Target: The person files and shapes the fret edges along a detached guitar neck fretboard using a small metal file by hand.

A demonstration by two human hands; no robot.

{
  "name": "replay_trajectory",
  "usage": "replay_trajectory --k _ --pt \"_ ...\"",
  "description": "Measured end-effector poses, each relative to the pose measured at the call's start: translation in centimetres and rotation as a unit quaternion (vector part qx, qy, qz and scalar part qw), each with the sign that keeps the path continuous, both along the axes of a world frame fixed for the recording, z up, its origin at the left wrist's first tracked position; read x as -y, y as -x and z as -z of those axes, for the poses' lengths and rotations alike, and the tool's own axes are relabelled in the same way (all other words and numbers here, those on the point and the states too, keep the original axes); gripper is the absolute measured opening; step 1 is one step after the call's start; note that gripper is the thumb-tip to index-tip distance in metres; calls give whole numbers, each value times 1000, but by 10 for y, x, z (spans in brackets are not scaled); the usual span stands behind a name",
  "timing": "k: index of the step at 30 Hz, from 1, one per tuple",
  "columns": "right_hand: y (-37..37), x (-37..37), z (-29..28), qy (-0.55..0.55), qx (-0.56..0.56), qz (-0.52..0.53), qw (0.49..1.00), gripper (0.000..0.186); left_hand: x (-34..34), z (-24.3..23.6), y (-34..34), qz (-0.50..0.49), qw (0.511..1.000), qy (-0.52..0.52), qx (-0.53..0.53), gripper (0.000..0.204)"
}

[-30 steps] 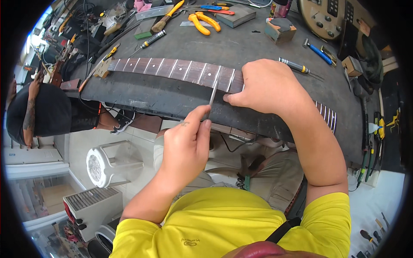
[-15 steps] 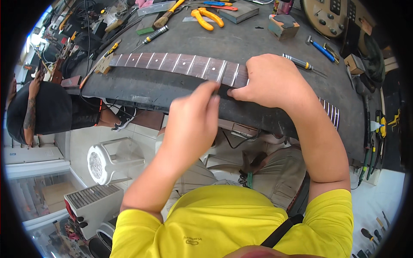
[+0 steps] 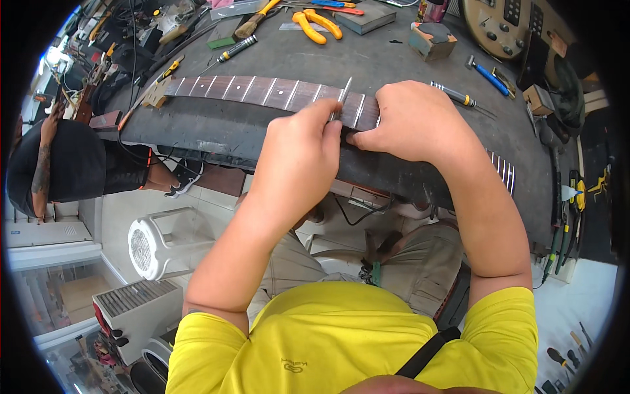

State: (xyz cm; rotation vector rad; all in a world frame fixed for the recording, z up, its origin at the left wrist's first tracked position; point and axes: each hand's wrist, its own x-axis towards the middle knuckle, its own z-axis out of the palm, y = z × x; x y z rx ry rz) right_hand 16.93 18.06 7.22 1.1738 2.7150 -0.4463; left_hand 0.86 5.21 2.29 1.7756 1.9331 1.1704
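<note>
A guitar neck with a dark brown fretboard, silver frets and white dot inlays lies across the workbench. Its pale headstock points left. My right hand is wrapped over the neck, thumb at the near edge, covering part of the fretboard. My left hand pinches a slim, pointed metal tool, perhaps a needle file, beside a fret just left of my right hand. The tool's tip sticks out past the far edge of the neck; its other end is hidden in my fingers.
On the dark workbench lie yellow-handled pliers, a brush, a screwdriver, another screwdriver, a blue-handled hammer and a sanding block. A guitar body rests at far right. A person is at left, near a white stool.
My left hand has moved slightly up and right, and the metal tool now shows beyond the neck's far edge. My right hand stays in place on the neck.
</note>
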Motion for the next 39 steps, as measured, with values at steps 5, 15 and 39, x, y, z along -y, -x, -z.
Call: replay_trajectory --k 5,15,39 --pt "-3 -1 18 -40 -25 1 999 54 68 22 -13 -27 999 -22 20 28" --pt "-6 -5 13 -28 -30 7 999 56 43 17 -8 1 999 -27 -24 26" --pt "-67 159 46 142 -351 134 916 34 56 36 -30 204 804 106 548 11"
